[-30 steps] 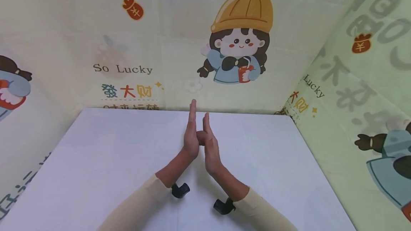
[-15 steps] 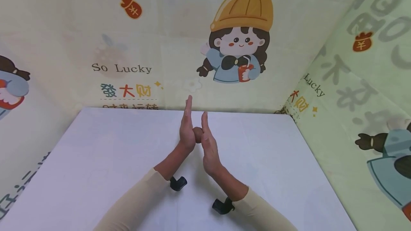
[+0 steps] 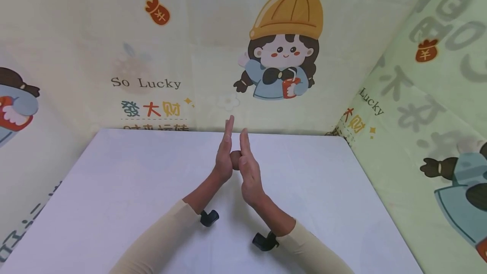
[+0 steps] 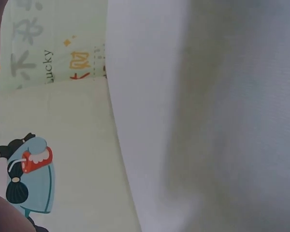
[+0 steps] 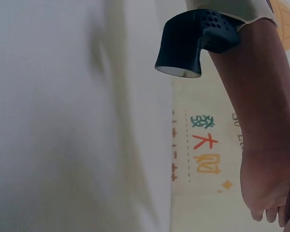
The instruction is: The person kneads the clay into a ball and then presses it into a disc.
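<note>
While I watch the head view, my left hand (image 3: 224, 155) and right hand (image 3: 249, 170) stand upright on their edges over the far middle of the white table (image 3: 114, 189), palms facing each other, fingers straight. Between the palms sits a small brown ball (image 3: 235, 160), pressed from both sides; only a sliver of it shows in the gap. Fingertips of the left hand reach just past the table's far edge as seen from here; the right hand's fingertips stop level with that edge. Open tabletop runs wide to the left and right edges and back toward the near edge, where my beige sleeves (image 3: 160, 240) come in. A black wrist camera (image 3: 209, 217) hangs under the left forearm and another wrist camera (image 3: 263, 241) under the right, both just above the surface. A printed cartoon cloth backdrop (image 3: 285, 41) stands close behind the far edge and along the right edge.

From the left wrist view I see mostly bare table (image 4: 222, 116), its edge running top to bottom, with the backdrop (image 4: 53, 145) beyond. My hand is only a dark sliver at the frame's left border; I cannot tell its shape here, and the ball is out of sight.

From the right wrist view, the left forearm (image 5: 261, 106) crosses the frame with its wrist camera (image 5: 193, 41) strapped on, above the table (image 5: 63, 125). The ball is not visible.
</note>
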